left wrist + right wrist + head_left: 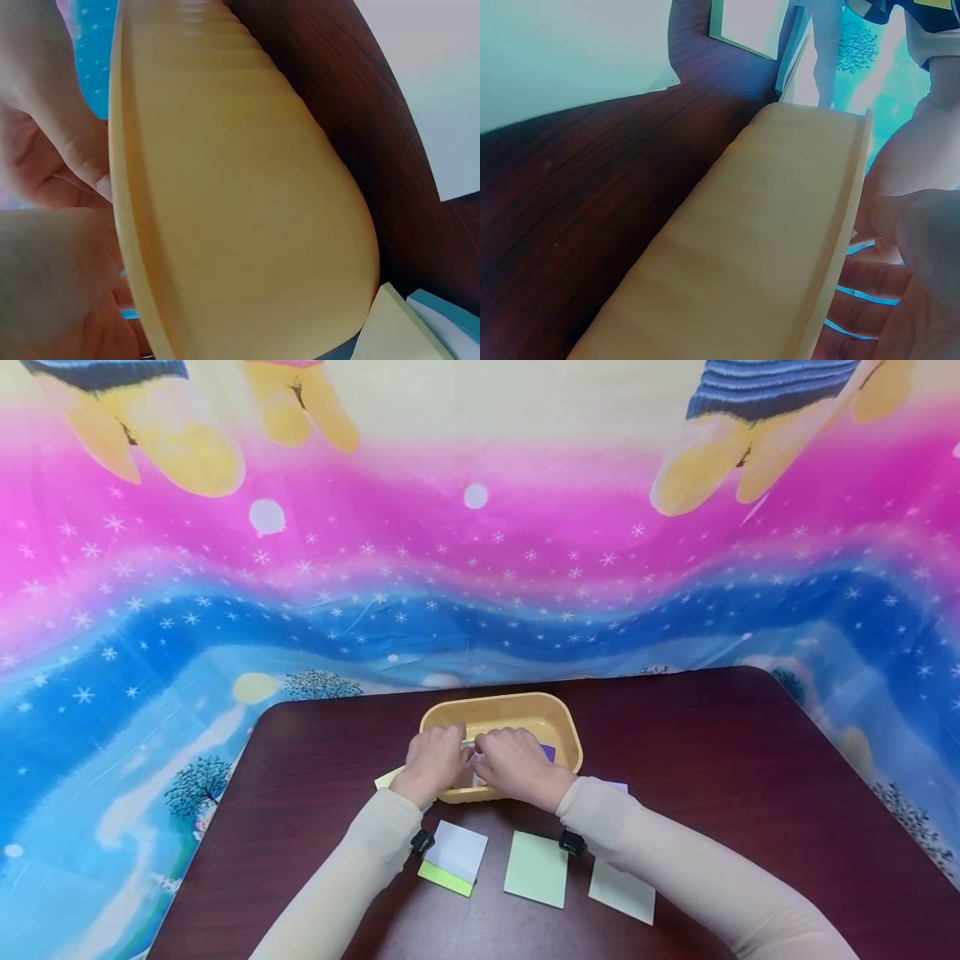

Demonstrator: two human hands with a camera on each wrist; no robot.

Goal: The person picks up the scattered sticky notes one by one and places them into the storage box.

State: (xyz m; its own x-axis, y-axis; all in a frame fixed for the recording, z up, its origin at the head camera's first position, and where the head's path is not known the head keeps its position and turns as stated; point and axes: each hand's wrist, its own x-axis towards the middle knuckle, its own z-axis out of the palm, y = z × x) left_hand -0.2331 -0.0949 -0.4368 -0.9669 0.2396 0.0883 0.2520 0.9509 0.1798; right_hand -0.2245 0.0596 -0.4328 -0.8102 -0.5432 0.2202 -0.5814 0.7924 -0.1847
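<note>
Both hands reach over the near rim of a yellow plastic basket [525, 704]. My left hand [435, 760] has its fingers bent down inside it, on the left. Close beside it, my right hand [517, 764] also dips in with bent fingers. Between the hands a pale sheet or pad [467, 775] shows in part; whether the fingers pinch it is hidden. A purple pad [550, 752] peeks out past the right hand, inside the basket. Both wrist views mostly show the basket's outer wall [240, 187], with the left thumb [82, 150] and right fingers [866, 300] behind the rim.
On the dark wooden table [712, 735], a white pad with a lime strip [453, 856], a pale green pad [536, 868] and another pale green pad [622, 889] lie before the basket. A yellowish pad [387, 777] sits to its left. Behind hangs a printed cloth [480, 568].
</note>
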